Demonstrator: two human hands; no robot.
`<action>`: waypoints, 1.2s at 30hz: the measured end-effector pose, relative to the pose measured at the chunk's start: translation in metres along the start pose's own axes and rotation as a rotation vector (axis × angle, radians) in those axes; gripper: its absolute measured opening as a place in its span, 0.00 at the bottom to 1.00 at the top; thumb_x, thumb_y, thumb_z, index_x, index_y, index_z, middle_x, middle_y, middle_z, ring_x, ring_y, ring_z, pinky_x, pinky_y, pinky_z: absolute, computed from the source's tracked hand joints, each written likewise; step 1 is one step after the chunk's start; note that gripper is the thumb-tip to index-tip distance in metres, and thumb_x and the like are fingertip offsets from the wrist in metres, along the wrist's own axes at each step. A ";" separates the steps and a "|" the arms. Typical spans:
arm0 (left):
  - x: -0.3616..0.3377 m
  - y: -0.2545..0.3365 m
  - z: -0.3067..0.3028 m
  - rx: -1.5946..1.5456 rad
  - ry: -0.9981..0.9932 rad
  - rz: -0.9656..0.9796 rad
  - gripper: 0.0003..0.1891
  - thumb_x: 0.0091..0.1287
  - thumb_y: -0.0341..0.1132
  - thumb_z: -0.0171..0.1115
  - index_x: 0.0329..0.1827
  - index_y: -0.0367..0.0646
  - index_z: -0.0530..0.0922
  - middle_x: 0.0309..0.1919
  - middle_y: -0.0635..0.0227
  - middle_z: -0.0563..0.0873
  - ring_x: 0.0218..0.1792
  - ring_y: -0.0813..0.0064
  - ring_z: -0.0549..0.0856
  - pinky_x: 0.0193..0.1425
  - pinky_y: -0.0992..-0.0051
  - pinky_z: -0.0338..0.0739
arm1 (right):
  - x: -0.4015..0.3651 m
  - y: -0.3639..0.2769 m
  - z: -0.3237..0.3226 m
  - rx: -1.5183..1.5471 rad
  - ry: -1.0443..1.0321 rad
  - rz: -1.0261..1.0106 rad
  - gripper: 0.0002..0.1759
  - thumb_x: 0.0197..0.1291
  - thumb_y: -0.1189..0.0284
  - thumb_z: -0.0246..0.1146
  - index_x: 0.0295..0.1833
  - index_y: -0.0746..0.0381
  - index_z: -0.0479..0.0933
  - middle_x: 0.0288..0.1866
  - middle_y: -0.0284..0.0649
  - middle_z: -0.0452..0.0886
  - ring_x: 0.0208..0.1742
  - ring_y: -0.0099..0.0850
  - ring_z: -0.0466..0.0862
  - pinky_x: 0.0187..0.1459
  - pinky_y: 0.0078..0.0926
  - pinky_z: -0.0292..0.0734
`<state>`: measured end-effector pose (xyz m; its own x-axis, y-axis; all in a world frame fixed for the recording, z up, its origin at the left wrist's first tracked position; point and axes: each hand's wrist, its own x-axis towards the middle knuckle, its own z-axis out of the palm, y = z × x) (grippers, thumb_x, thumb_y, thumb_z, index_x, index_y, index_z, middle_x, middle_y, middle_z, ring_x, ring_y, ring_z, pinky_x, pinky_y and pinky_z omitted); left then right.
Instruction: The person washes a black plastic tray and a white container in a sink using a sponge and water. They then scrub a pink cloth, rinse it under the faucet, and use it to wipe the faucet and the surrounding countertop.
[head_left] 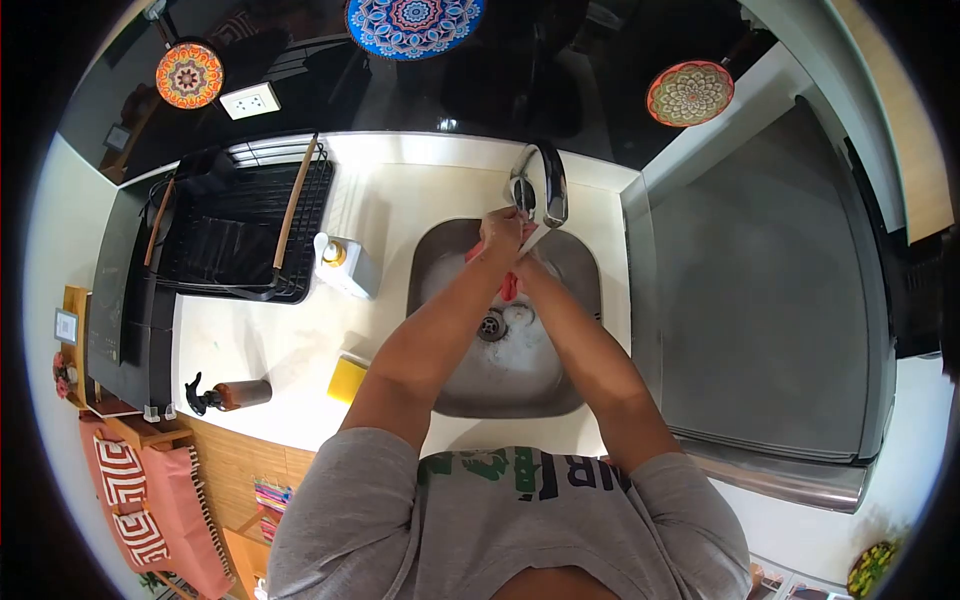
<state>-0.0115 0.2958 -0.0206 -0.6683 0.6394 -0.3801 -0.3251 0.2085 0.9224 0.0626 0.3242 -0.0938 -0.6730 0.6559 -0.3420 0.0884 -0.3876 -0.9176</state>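
Both hands are together over the far part of the steel sink (pixel 430 400), beneath the curved chrome faucet (pixel 556 190). A red, soft-looking cloth (pixel 509 288) is bunched between them, with one end hanging down. My left hand (pixel 503 230) is closed, its fingers curled around the cloth close to the faucet. Just below and to its right is my right hand (pixel 529 264), against the cloth; its fingers are mostly hidden. A white streak of water (pixel 537 238) runs from the faucet beside the hands. White suds (pixel 520 350) lie around the drain (pixel 491 325).
Left of the sink stand a white pump bottle (pixel 347 268), a yellow sponge (pixel 347 379) and a brown spray bottle (pixel 240 394) lying flat in view. A black dish rack (pixel 235 225) is further back. To the right is a grey refrigerator (pixel 770 290).
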 end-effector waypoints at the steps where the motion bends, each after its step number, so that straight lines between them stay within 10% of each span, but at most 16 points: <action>1: 0.000 -0.002 -0.005 0.290 -0.076 0.108 0.15 0.65 0.39 0.54 0.49 0.40 0.78 0.34 0.61 0.84 0.31 0.77 0.82 0.36 0.76 0.76 | -0.004 -0.005 0.001 -0.022 -0.045 -0.091 0.11 0.62 0.68 0.55 0.47 0.62 0.72 0.40 0.41 0.78 0.37 0.34 0.81 0.32 0.31 0.77; 4: -0.002 -0.042 -0.014 0.469 0.107 0.489 0.19 0.67 0.47 0.49 0.52 0.45 0.77 0.33 0.63 0.84 0.32 0.78 0.81 0.39 0.75 0.75 | -0.010 -0.020 0.005 0.114 0.109 0.283 0.14 0.59 0.73 0.58 0.51 0.63 0.71 0.44 0.42 0.77 0.38 0.33 0.80 0.33 0.30 0.77; 8: 0.003 -0.105 -0.028 0.257 -0.004 0.231 0.21 0.68 0.47 0.46 0.58 0.47 0.74 0.40 0.63 0.83 0.39 0.76 0.81 0.45 0.76 0.74 | -0.009 -0.017 0.018 0.062 0.196 0.253 0.16 0.56 0.74 0.59 0.50 0.65 0.70 0.41 0.43 0.77 0.37 0.34 0.80 0.34 0.30 0.76; 10: 0.026 -0.150 -0.028 -0.222 -0.099 0.098 0.21 0.69 0.43 0.45 0.64 0.49 0.67 0.47 0.62 0.80 0.45 0.74 0.79 0.48 0.76 0.73 | -0.004 -0.006 0.019 -0.199 0.314 0.056 0.14 0.52 0.77 0.59 0.47 0.65 0.72 0.38 0.43 0.78 0.37 0.36 0.80 0.36 0.32 0.77; 14: 0.010 -0.137 -0.030 -0.369 -0.220 0.112 0.21 0.70 0.38 0.43 0.66 0.50 0.63 0.53 0.61 0.76 0.48 0.72 0.78 0.48 0.74 0.74 | -0.012 -0.007 0.007 -0.340 0.244 -0.107 0.10 0.48 0.76 0.61 0.38 0.65 0.76 0.34 0.47 0.80 0.37 0.39 0.81 0.37 0.35 0.77; 17: -0.011 -0.097 -0.029 -0.336 -0.353 0.193 0.23 0.67 0.35 0.47 0.67 0.52 0.62 0.50 0.62 0.79 0.47 0.72 0.79 0.48 0.73 0.75 | -0.023 -0.031 0.006 -1.010 0.288 -0.365 0.08 0.51 0.68 0.61 0.33 0.62 0.78 0.29 0.41 0.82 0.30 0.29 0.81 0.37 0.27 0.76; 19: -0.017 -0.078 -0.030 0.505 -0.226 0.080 0.27 0.60 0.40 0.55 0.65 0.47 0.65 0.53 0.58 0.77 0.51 0.66 0.79 0.52 0.71 0.73 | -0.023 -0.043 0.008 -1.005 0.235 -0.287 0.10 0.50 0.65 0.63 0.27 0.62 0.78 0.24 0.42 0.81 0.28 0.28 0.81 0.37 0.28 0.76; 23: 0.006 -0.079 -0.031 0.913 -0.246 0.154 0.26 0.57 0.46 0.57 0.60 0.49 0.70 0.53 0.62 0.78 0.49 0.67 0.81 0.52 0.71 0.74 | -0.028 -0.060 0.013 -0.927 0.266 -0.273 0.12 0.53 0.63 0.63 0.27 0.61 0.78 0.21 0.38 0.80 0.25 0.27 0.80 0.32 0.27 0.76; 25: -0.008 -0.054 -0.029 1.084 -0.268 0.064 0.22 0.57 0.48 0.56 0.54 0.49 0.73 0.50 0.67 0.80 0.46 0.64 0.82 0.51 0.71 0.75 | -0.031 -0.071 0.012 -0.301 0.020 0.097 0.13 0.57 0.62 0.61 0.28 0.62 0.77 0.21 0.36 0.78 0.24 0.25 0.79 0.29 0.22 0.75; 29: 0.030 -0.084 -0.016 1.241 -0.457 0.229 0.19 0.59 0.44 0.55 0.52 0.51 0.74 0.46 0.68 0.81 0.45 0.66 0.82 0.49 0.72 0.75 | -0.043 -0.096 0.013 -0.166 -0.146 0.203 0.14 0.61 0.63 0.58 0.30 0.62 0.76 0.21 0.34 0.77 0.24 0.24 0.78 0.27 0.19 0.75; 36: 0.047 -0.084 0.000 0.617 -0.451 0.490 0.16 0.58 0.40 0.57 0.50 0.47 0.74 0.40 0.68 0.81 0.43 0.69 0.81 0.48 0.73 0.76 | -0.047 -0.135 0.019 -0.276 -0.553 0.101 0.06 0.54 0.77 0.57 0.34 0.69 0.77 0.29 0.41 0.79 0.33 0.27 0.80 0.36 0.20 0.78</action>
<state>-0.0159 0.3080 -0.1162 -0.2696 0.9630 0.0076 0.4299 0.1132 0.8958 0.0680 0.3330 0.0498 -0.9254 0.1639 -0.3416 0.3079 -0.2000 -0.9302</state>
